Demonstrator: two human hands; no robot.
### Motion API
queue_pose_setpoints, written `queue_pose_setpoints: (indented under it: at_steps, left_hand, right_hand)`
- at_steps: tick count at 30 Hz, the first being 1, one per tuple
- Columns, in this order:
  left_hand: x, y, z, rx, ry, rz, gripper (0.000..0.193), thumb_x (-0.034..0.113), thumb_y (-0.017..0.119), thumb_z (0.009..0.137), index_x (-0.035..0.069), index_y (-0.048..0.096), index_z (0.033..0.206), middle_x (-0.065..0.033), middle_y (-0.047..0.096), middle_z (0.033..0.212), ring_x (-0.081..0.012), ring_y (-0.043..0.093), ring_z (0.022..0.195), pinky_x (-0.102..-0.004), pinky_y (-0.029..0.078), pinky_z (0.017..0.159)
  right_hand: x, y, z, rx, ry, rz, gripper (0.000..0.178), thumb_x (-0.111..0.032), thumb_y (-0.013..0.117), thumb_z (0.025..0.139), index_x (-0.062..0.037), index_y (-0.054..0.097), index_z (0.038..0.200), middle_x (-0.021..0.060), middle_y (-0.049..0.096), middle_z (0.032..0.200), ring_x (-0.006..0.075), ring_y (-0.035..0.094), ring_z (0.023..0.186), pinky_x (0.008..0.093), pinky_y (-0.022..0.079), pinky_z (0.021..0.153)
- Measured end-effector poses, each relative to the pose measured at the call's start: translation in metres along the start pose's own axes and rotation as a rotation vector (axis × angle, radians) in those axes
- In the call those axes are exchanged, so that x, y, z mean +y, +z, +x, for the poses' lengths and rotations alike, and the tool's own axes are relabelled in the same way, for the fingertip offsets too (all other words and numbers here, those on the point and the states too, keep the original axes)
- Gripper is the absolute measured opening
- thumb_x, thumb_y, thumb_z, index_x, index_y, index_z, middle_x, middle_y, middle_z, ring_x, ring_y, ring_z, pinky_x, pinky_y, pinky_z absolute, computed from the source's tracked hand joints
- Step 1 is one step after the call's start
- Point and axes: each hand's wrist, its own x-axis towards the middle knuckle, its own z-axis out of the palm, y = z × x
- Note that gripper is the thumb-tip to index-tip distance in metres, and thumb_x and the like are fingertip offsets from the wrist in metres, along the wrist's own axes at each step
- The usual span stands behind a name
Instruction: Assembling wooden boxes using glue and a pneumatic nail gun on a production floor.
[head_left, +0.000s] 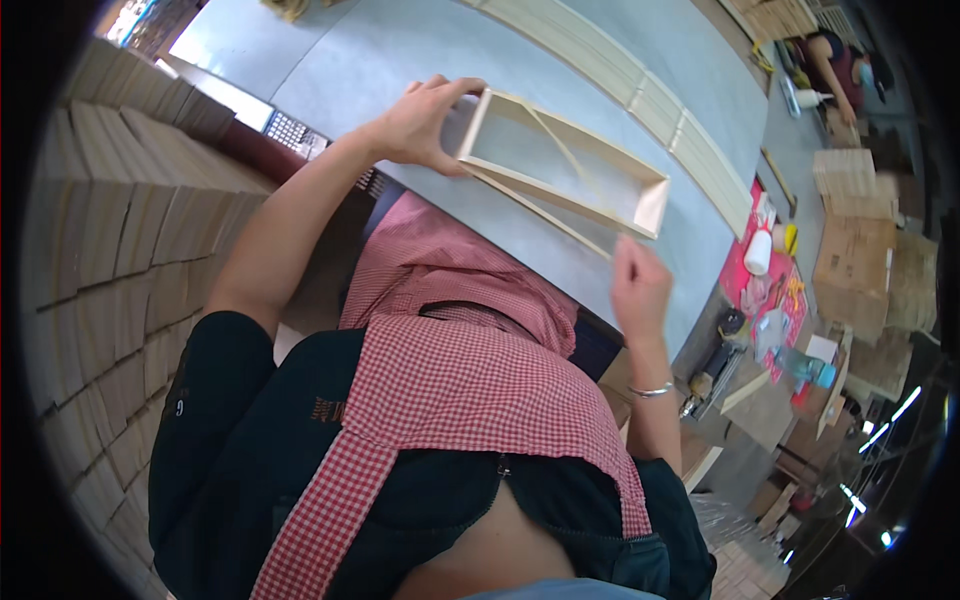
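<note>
Over the table (350, 60), left grip (425, 120) pinches wooden frame (560, 195); right grip (642, 290), cannot tell; shirt (270, 430) lettered.

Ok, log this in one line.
left hand: grips wooden frame | right hand: curled by thin strip, grip unclear | below: grey table

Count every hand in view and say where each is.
3: your left hand holding the wooden frame, your right hand near its right end, and a co-worker's hand at upper right. Their other hand may be hidden.
</note>
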Motion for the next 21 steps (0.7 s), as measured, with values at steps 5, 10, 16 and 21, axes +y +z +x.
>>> queue_pose_setpoints:
  at_steps: [5,10,16,21]
  left_hand:
    - [0.003,0.002,0.006,-0.062,-0.001,-0.022,0.101,0.038,0.087,0.057,0.012,0.045,0.144,-0.0100,0.061,0.125,-0.0281,0.055,0.110,-0.0425,0.039,0.105]
    - [0.006,0.004,0.010,-0.105,-0.036,-0.013,0.102,0.037,0.087,0.058,0.011,0.044,0.146,-0.0110,0.060,0.127,-0.0292,0.055,0.111,-0.0420,0.039,0.105]
    - [0.006,0.001,0.004,-0.091,-0.055,0.045,0.104,0.034,0.087,0.060,0.011,0.041,0.150,-0.0152,0.058,0.129,-0.0323,0.054,0.114,-0.0417,0.042,0.103]
    - [0.012,-0.002,-0.001,-0.084,-0.217,-0.419,0.064,0.023,0.078,0.081,0.004,0.053,0.136,-0.0128,0.064,0.111,-0.0218,0.060,0.096,-0.0334,0.048,0.084]
  right_hand:
    - [0.067,-0.042,0.012,0.069,0.195,0.004,0.051,0.000,0.065,0.084,0.0001,0.057,0.135,0.0093,0.065,0.108,0.0132,0.049,0.060,0.0264,0.041,0.055]
    - [0.107,-0.027,0.051,-0.056,0.093,0.096,0.053,0.006,0.063,0.079,0.0012,0.054,0.131,0.0128,0.059,0.112,0.0187,0.055,0.074,0.0291,0.047,0.067]
    - [0.108,0.004,0.045,-0.178,0.008,0.236,0.043,0.012,0.059,0.072,0.0028,0.055,0.114,0.0141,0.056,0.104,0.0304,0.056,0.092,0.0363,0.048,0.086]
    - [0.101,0.001,0.043,-0.102,-0.046,0.193,0.040,0.014,0.053,0.072,0.0044,0.054,0.111,0.0136,0.053,0.096,0.0307,0.054,0.083,0.0369,0.047,0.078]
